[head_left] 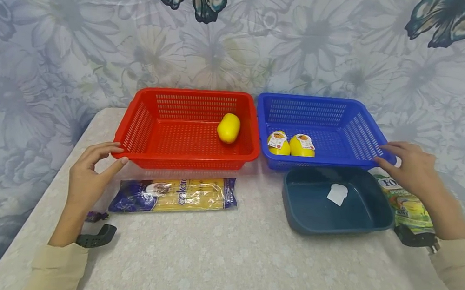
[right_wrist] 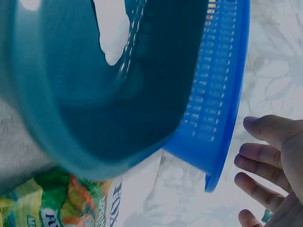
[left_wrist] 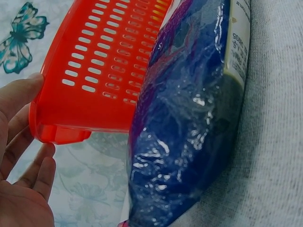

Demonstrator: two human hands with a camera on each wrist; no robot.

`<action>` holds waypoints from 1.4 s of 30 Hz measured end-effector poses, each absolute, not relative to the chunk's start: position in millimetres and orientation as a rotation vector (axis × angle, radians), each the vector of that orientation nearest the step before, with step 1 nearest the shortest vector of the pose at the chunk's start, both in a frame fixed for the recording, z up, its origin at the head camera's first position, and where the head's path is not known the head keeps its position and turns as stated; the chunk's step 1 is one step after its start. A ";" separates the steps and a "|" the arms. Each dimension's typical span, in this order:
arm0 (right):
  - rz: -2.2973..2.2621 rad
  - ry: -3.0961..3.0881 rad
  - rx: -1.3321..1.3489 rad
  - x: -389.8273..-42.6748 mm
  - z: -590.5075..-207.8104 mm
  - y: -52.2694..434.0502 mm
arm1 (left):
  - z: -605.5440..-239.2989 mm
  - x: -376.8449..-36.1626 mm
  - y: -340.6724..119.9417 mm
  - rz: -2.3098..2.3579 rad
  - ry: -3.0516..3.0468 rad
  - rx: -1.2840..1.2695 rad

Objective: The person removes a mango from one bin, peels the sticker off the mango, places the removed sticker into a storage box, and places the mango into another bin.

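Note:
My left hand (head_left: 88,173) is at the near left corner of a red plastic basket (head_left: 189,159), thumb and fingertips right at the rim, fingers loosely spread. A yellow mango-like fruit (head_left: 228,128) lies inside that basket. On the right, my right hand (head_left: 413,167) is beside the near right corner of a blue plastic basket (head_left: 319,160). The right wrist view shows its fingers relaxed and a gap to the blue rim. Two yellow fruits with white labels, one of them this fruit (head_left: 303,146), sit at the blue basket's near left.
A blue and yellow "ankara" packet (head_left: 177,195) lies before the red basket. A dark teal tub (head_left: 337,215) with a white bread-shaped piece (head_left: 337,194) stands before the blue one. A green packet (head_left: 407,208) lies right of the tub. Near my left wrist is a small purple wrapper (head_left: 95,216).

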State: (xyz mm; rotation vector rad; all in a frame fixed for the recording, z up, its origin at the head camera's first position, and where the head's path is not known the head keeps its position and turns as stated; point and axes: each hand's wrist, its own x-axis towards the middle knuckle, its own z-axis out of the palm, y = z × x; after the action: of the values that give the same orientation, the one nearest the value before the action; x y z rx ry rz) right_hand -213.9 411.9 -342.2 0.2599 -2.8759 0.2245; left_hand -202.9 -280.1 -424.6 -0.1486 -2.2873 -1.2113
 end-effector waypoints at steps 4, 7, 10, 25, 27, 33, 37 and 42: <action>0.227 -2.916 0.210 -214.4 -343.6 420.5 | -425.0 -201.2 -279.9 -1.211 -2.286 -0.148; 0.227 -2.944 0.181 -214.1 -343.4 427.5 | -426.0 -200.4 -279.9 -1.202 -2.291 -0.141; 0.243 -2.986 0.137 -213.7 -343.0 433.2 | -426.5 -199.7 -279.2 -1.189 -2.297 -0.128; 0.442 -3.013 0.111 -209.6 -353.0 450.3 | -423.8 -200.6 -278.5 -1.124 -2.321 -0.144; 0.447 -2.992 0.128 -209.6 -353.2 449.5 | -421.9 -199.8 -277.9 -1.103 -2.317 -0.149; 0.500 -2.969 0.130 -207.9 -353.5 447.4 | -394.0 -199.3 -255.9 -1.070 -2.253 -0.217; 0.541 -2.950 0.090 -205.7 -353.1 444.8 | -363.4 -204.7 -219.4 -1.096 -2.254 -0.359; 0.570 -2.966 0.052 -206.4 -353.9 439.4 | -336.3 -220.1 -169.4 -1.141 -2.295 -0.583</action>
State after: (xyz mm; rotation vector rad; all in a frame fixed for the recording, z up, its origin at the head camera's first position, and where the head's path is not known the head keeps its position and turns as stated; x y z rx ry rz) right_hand -206.4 439.4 -353.9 0.0519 -2.9663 0.5699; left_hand -220.1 -169.4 -336.3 -0.5833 -2.2949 -1.1408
